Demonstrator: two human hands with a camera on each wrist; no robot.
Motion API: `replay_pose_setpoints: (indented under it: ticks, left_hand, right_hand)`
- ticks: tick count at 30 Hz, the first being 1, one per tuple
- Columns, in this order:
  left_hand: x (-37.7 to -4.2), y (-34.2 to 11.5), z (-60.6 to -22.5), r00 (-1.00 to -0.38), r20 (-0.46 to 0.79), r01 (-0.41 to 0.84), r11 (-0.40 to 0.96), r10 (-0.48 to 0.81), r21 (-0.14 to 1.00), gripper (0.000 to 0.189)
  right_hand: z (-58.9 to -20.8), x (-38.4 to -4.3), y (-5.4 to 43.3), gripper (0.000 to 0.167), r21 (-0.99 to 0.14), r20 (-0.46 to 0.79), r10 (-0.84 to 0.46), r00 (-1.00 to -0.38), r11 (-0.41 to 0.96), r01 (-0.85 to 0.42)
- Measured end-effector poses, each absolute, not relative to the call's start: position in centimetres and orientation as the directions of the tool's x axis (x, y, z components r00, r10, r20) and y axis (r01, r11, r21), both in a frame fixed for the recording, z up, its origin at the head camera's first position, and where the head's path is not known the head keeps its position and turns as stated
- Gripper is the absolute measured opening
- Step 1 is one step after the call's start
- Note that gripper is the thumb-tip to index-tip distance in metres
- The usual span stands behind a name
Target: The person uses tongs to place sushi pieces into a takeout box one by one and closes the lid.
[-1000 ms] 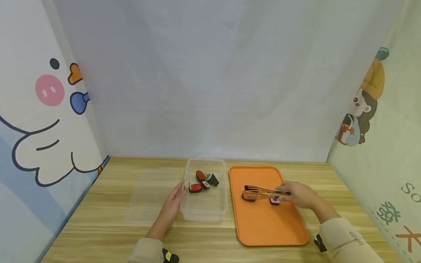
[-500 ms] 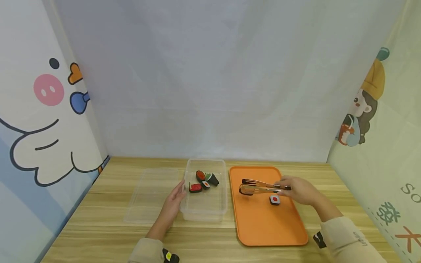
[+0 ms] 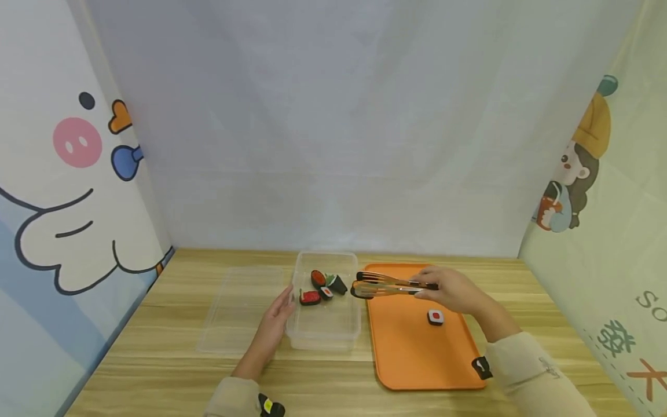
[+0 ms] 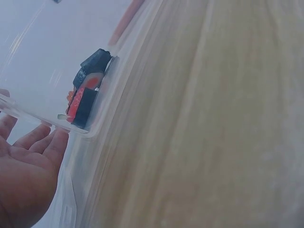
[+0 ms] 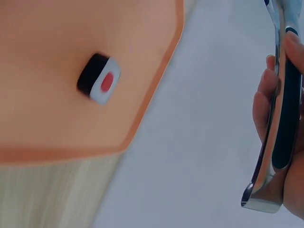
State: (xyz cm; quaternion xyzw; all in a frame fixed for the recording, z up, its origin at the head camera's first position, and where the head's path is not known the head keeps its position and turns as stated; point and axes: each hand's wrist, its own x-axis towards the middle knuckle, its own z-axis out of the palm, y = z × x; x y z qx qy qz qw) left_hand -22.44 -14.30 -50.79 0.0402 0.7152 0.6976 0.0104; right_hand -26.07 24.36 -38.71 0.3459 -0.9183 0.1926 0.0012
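My right hand [image 3: 450, 289] grips metal serving tongs [image 5: 285, 109] with dark handle grips. A dark-edged toy sushi piece [image 3: 361, 290] sits at the tongs' tips, over the gap between box and tray; its top is mostly covered. My left hand [image 3: 274, 319] rests its fairly straight fingers against the left wall of a clear plastic box [image 3: 323, 336]. Inside lie several toy sushi pieces: a red-topped one [image 3: 310, 297], an orange-topped one [image 3: 318, 279], a small roll [image 3: 326, 293] and a dark cone [image 3: 337, 284]. One white roll with a red centre [image 3: 435, 317] stays on the orange tray [image 3: 417, 359].
A clear flat lid [image 3: 237, 313] lies on the wooden table [image 3: 187, 370] left of the box. The tray stands just right of the box. A pale curtain [image 3: 333, 145] closes off the back, with printed cloths at both sides.
My right hand has lifted the tongs from the tray and carried them left with the dark sushi piece, up to the box's right edge. My left hand has stayed put.
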Motion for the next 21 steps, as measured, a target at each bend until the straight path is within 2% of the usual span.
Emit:
replay_pose_setpoints:
  ticks: [6, 13, 21]
  left_hand:
    - [-22.3, -14.3, -50.7, -0.996, 0.041, 0.043, 0.022, 0.073, 0.999, 0.050]
    - [-22.2, -14.4, -50.7, -0.997, 0.037, 0.039, 0.018, 0.075, 0.999, 0.052]
    - [-22.2, -14.3, -50.5, -0.996, 0.035, 0.037, 0.021, 0.076, 0.999, 0.052]
  right_hand:
    - [-39.5, -26.6, 21.2, 0.032, -0.371, 0.142, -0.665, -0.733, 0.651, -0.662]
    - [-40.6, -27.1, 17.3, 0.033, -0.349, 0.081, -0.687, -0.722, 0.659, -0.667]
    - [-41.4, -27.4, 14.3, 0.037, -0.319, 0.035, -0.678, -0.734, 0.689, -0.651]
